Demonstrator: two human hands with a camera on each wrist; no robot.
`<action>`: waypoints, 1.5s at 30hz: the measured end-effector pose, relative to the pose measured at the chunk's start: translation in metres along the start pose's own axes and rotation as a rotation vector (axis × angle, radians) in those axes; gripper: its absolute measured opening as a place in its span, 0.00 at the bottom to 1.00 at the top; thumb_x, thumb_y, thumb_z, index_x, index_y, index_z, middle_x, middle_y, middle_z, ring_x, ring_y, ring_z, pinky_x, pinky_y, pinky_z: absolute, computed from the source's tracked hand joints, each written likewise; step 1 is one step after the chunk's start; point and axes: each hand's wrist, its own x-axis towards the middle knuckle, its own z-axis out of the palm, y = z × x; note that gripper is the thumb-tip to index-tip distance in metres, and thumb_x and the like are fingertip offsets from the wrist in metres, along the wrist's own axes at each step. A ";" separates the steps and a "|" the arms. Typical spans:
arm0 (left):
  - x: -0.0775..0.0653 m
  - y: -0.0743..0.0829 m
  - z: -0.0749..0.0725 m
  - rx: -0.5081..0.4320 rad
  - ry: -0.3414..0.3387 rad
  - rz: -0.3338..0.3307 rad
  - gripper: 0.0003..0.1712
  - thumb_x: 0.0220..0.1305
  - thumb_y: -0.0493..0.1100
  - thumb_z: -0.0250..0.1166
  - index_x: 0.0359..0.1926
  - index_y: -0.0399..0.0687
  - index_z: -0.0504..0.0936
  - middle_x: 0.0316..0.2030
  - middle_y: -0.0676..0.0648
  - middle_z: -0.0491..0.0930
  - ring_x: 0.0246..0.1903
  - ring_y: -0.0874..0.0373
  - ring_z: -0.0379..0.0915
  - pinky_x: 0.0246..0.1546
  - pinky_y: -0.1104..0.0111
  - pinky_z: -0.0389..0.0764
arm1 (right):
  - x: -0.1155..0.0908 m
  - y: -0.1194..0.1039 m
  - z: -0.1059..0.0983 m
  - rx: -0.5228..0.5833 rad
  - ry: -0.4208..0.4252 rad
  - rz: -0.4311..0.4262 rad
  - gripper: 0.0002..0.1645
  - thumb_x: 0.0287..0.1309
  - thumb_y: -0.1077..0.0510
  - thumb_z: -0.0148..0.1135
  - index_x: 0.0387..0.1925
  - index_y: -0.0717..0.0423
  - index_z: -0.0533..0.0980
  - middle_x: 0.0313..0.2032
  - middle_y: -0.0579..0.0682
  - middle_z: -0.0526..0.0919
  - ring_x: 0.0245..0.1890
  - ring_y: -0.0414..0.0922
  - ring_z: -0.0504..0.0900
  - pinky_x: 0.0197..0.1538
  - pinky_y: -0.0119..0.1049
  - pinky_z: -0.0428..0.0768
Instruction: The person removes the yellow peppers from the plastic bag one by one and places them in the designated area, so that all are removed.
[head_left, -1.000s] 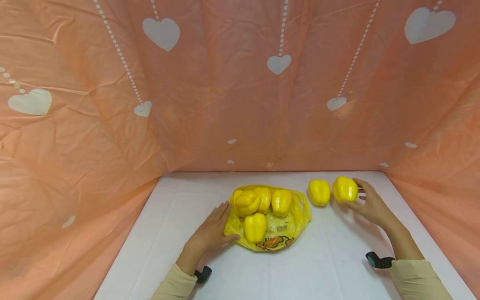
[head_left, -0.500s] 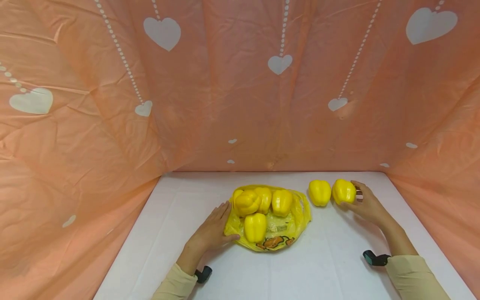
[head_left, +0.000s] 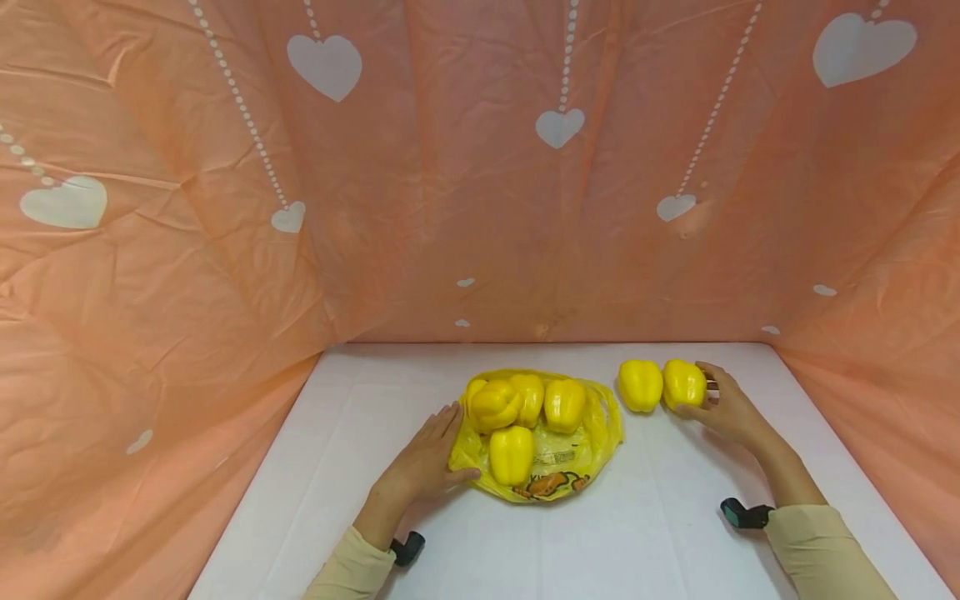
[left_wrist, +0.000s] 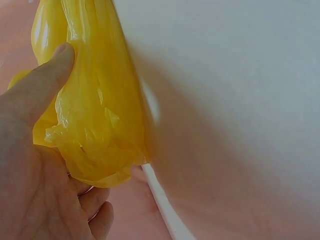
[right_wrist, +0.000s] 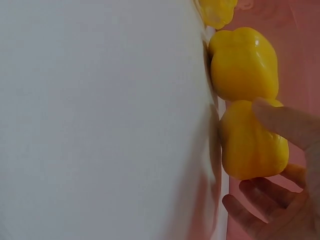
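A yellow plastic bag [head_left: 592,467] with printing on it lies on the white table, several yellow bell peppers [head_left: 512,456] resting on it. My left hand [head_left: 423,458] rests along the bag's left edge, fingers fairly straight and thumb against the plastic. At the right, my right hand [head_left: 738,414] holds a yellow bell pepper [head_left: 684,384] between thumb and fingers. Another bell pepper [head_left: 641,386] stands just left of it; in the right wrist view the held pepper [right_wrist: 252,145] meets that neighbouring pepper [right_wrist: 245,65]. The left wrist view has the crumpled bag [left_wrist: 102,115] under my thumb.
The white table [head_left: 600,550] ends at an orange curtain [head_left: 480,208] with white hearts, which hangs behind it and along both sides. Black wrist devices show at the left wrist [head_left: 408,548] and the right wrist [head_left: 745,514].
My right hand has moved left and slightly down with the held bell pepper, closing the gap to the neighbouring pepper. The left hand, the bag and its peppers stay in place.
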 end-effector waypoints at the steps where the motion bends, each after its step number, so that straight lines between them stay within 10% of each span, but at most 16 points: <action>1: 0.000 0.000 0.000 0.004 -0.003 -0.003 0.61 0.70 0.63 0.72 0.84 0.31 0.52 0.85 0.35 0.48 0.84 0.42 0.45 0.85 0.51 0.48 | 0.000 0.000 0.000 0.000 0.000 -0.002 0.63 0.68 0.48 0.75 0.81 0.74 0.45 0.73 0.80 0.56 0.69 0.77 0.63 0.70 0.74 0.71; 45: 0.000 0.004 -0.002 -0.032 -0.003 -0.005 0.60 0.69 0.62 0.73 0.83 0.30 0.53 0.85 0.35 0.48 0.84 0.42 0.45 0.85 0.50 0.50 | -0.008 -0.011 0.000 -0.011 0.044 -0.064 0.61 0.66 0.55 0.76 0.81 0.74 0.46 0.71 0.83 0.58 0.69 0.79 0.64 0.71 0.77 0.67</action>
